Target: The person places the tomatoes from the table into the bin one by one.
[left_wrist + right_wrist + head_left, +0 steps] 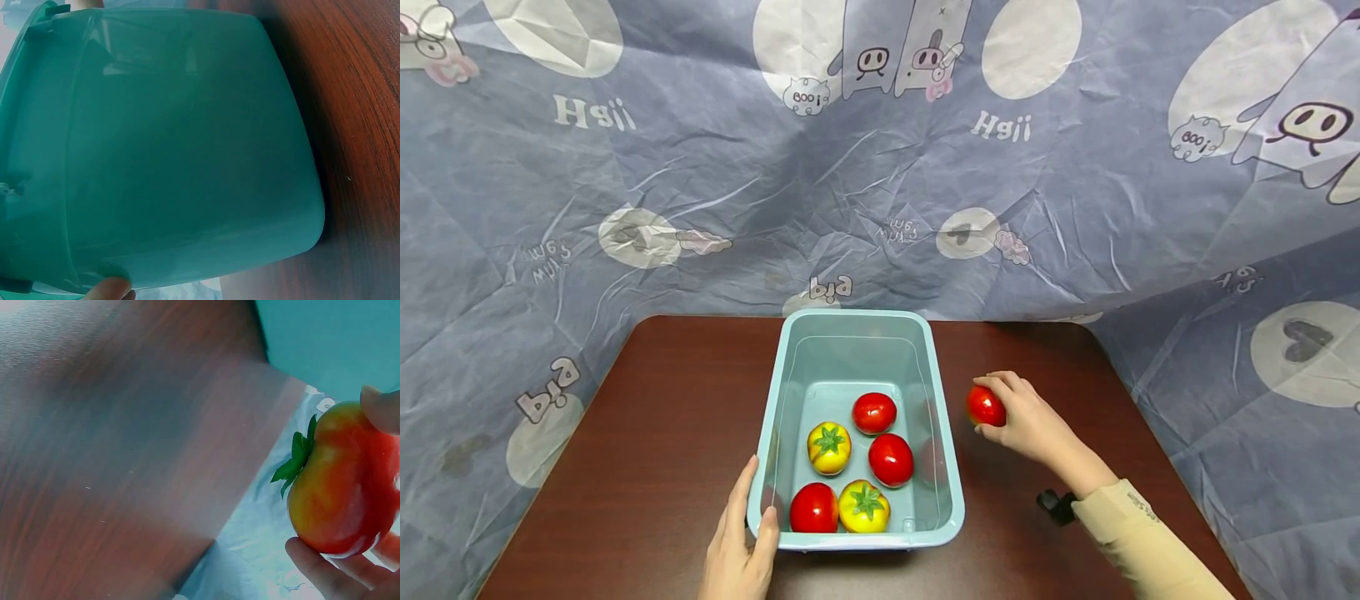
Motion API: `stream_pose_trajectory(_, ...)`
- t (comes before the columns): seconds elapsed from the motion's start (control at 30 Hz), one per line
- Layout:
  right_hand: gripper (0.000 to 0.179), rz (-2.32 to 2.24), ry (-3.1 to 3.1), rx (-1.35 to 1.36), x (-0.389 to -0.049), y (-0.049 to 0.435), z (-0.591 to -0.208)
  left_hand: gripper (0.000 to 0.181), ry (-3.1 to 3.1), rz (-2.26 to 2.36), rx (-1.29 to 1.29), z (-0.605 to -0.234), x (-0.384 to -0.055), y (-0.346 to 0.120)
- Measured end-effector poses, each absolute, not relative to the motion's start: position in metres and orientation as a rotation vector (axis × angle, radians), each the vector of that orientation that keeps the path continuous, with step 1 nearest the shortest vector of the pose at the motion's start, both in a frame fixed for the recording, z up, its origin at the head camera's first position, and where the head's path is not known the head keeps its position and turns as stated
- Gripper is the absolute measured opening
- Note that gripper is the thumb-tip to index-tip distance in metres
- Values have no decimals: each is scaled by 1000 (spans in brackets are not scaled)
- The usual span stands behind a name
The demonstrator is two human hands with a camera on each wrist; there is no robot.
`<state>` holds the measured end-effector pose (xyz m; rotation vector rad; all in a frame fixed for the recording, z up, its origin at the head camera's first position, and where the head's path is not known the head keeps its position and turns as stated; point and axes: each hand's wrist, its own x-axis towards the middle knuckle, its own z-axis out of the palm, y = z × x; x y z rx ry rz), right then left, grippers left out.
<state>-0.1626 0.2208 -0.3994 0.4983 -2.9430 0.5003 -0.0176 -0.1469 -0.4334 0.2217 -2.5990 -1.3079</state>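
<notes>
A light blue-green plastic bin (857, 542) stands on the table, with several tomatoes lying in it, among them a red tomato (891, 460) and a yellow one with a green calyx (829, 448). My left hand (741, 542) holds the bin's near left corner, thumb on the rim. To the right of the bin, my right hand (1026, 421) grips another tomato (344, 481) between thumb and fingers. In the right wrist view this tomato is red shading to yellow, its green leafy calyx pointing away from the palm. The left wrist view shows mostly the bin's outer wall (181, 144).
The dark brown wooden table (617, 467) extends on both sides of the bin. Behind and around it hangs a creased grey-blue cloth (820, 183) printed with cartoon figures. A small black object (1057, 506) sits at the right wrist, by the sleeve cuff.
</notes>
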Motion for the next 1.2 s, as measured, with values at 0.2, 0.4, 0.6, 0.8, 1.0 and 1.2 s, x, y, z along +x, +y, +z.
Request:
stream_pose_trajectory(0.2, 66, 508, -2916, 507, -164, 216, -388, 60, -2614, -1319, 237, -433, -18, -147)
stream_pose_trajectory(0.4, 64, 508, -2856, 539, -165, 213, -377, 60, -2601, -1320, 219, -432, -17, -145)
stream_pose_trajectory(0.6, 65, 533, -2800, 565, -162, 204, -360, 61, -2625, -1341, 234, -432, -17, -146)
stream_pose_trajectory(0.8, 64, 556, -2742, 655, -159, 192, -346, 62, -2647, -1349, 253, -432, -18, -146)
stream_pose_trajectory(1.0, 64, 573, -2717, 689, -157, 183, -340, 61, -2647, -1347, 248, -432, -17, -146)
stream_pose_trajectory(1.2, 64, 585, -2685, 737, -155, 175, -336, 62, -2633, -1344, 252, -431, -17, -146)
